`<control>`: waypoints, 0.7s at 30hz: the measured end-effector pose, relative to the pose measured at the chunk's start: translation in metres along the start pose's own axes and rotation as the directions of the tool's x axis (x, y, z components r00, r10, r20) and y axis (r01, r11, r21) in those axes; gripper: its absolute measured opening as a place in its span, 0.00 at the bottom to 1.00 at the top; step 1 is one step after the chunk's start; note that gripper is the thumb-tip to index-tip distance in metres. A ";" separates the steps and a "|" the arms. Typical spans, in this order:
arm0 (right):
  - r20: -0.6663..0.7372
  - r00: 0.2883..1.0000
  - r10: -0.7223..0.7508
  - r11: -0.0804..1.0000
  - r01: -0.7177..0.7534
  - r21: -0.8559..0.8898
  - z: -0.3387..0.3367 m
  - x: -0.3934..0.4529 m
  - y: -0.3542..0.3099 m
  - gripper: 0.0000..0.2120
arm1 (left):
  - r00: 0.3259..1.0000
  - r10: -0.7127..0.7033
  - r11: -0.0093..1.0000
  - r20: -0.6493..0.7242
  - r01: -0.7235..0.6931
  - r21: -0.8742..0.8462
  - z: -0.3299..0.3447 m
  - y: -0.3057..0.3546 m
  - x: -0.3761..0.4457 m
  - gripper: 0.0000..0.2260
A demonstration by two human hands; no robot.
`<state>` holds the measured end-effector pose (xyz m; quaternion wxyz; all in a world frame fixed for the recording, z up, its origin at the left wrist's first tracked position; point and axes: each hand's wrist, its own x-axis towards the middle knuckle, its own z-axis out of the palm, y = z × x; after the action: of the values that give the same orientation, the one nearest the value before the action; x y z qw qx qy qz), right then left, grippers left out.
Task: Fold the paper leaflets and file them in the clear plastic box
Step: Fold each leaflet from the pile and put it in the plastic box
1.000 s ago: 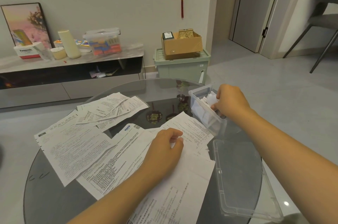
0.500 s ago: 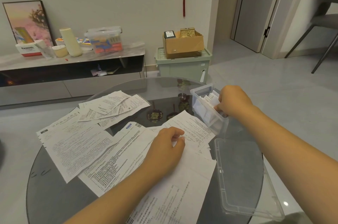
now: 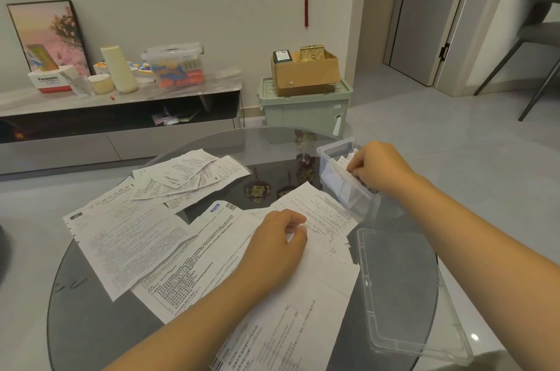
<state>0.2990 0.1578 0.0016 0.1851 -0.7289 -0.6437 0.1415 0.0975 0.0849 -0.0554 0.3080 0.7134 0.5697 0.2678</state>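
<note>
Several printed paper leaflets [image 3: 127, 237] lie spread over the round glass table [image 3: 91, 325]. My left hand [image 3: 272, 246] rests on the nearest sheets with its fingers curled and pinches the edge of a leaflet [image 3: 318, 213]. The clear plastic box [image 3: 342, 188] stands at the table's right edge with folded white papers inside. My right hand [image 3: 378, 166] is over the box's near end, fingers curled round a folded leaflet [image 3: 347, 162] that stands among the others in the box.
The box's clear lid [image 3: 403, 295] lies flat at the table's right front. A smaller heap of leaflets [image 3: 185, 176] sits at the table's far side. Beyond are a low cabinet [image 3: 121, 116], a green bin [image 3: 306, 109] with a cardboard box, and a chair [image 3: 536, 28].
My right hand has shifted slightly within the box, its fingers working at the folded papers. My left hand stays on the sheets in the same place.
</note>
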 end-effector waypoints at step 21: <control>-0.121 0.903 -0.413 0.910 0.415 -0.008 0.000 -0.079 -0.020 0.10 | 0.986 -0.006 0.842 0.164 -0.084 0.533 -0.040 -0.003 -0.058 0.24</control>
<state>0.2712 0.0819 0.0080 0.2560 -0.5812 -0.7701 0.0606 0.0538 0.0342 -0.0326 0.1343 0.8016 0.5809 0.0456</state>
